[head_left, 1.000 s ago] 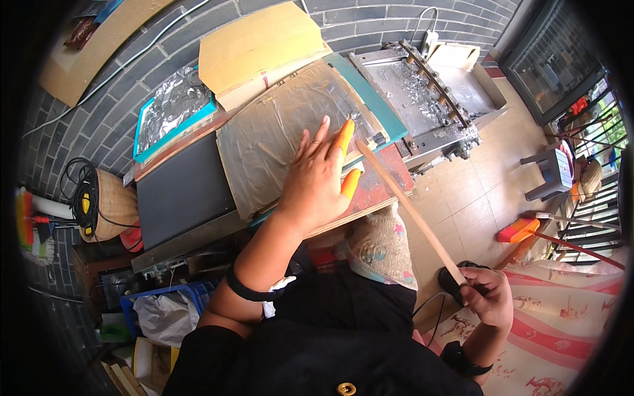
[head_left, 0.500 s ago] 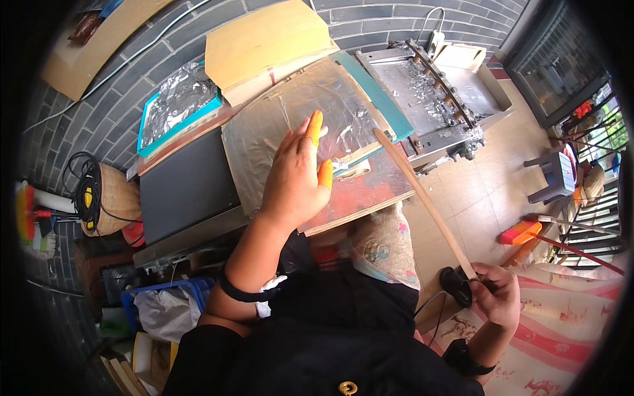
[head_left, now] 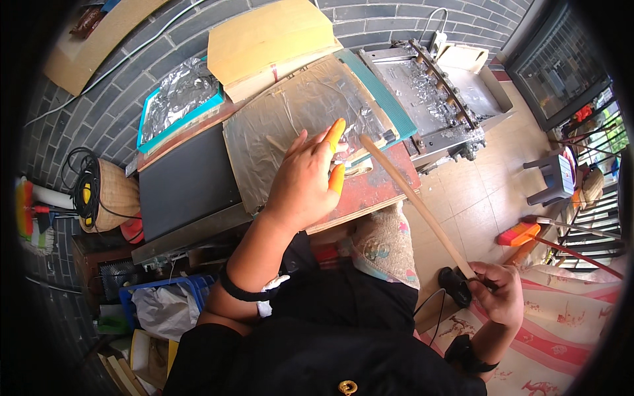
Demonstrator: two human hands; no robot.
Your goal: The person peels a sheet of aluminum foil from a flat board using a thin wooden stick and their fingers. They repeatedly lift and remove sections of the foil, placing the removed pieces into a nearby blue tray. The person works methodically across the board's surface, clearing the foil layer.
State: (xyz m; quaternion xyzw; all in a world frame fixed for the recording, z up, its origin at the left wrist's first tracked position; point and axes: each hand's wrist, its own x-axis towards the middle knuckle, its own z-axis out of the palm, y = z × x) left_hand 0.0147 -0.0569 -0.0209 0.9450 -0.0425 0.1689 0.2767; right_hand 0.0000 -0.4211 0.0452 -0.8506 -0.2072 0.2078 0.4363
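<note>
In the head view, the left hand point(head_left: 305, 185), fingers spread with two orange-capped fingertips, presses the crinkled plastic-covered board point(head_left: 297, 125) on the red-topped bench point(head_left: 376, 191), while the right hand point(head_left: 500, 295), fingers clamped, grips the long thin wooden stick point(head_left: 416, 201) whose tip sits at the board's edge; keeping that palm flat should steady the sheet.

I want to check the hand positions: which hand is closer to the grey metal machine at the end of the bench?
The left. The left hand lies on the foil-covered board beside the grey metal machine. The right hand is low and farther away, holding the near end of a long wooden stick.
</note>
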